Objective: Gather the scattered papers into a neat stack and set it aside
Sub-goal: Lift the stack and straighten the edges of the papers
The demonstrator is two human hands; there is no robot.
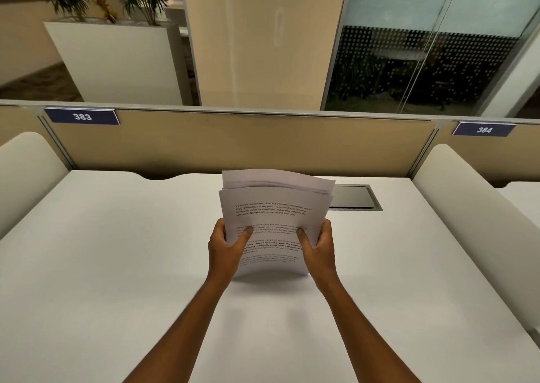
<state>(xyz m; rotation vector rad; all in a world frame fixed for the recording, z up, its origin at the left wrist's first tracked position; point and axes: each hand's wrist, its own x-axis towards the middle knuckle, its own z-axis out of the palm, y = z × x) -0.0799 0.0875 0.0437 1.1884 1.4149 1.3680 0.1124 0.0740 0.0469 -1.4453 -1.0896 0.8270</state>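
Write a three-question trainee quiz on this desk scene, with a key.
1. True or false: the bundle of white printed paper sheets lies flat on the white desk top.
2. Which hands hold it? A) left hand only B) right hand only C) both
3. Fill in: the blue number plate on the beige partition reads ___.

Key: 1 false, it is held upright, its lower edge at the desk; 2 C; 3 383.

left hand [226, 246], right hand [318, 246], gripping paper stack [271, 207] (sheets uneven), white desk [117, 265]
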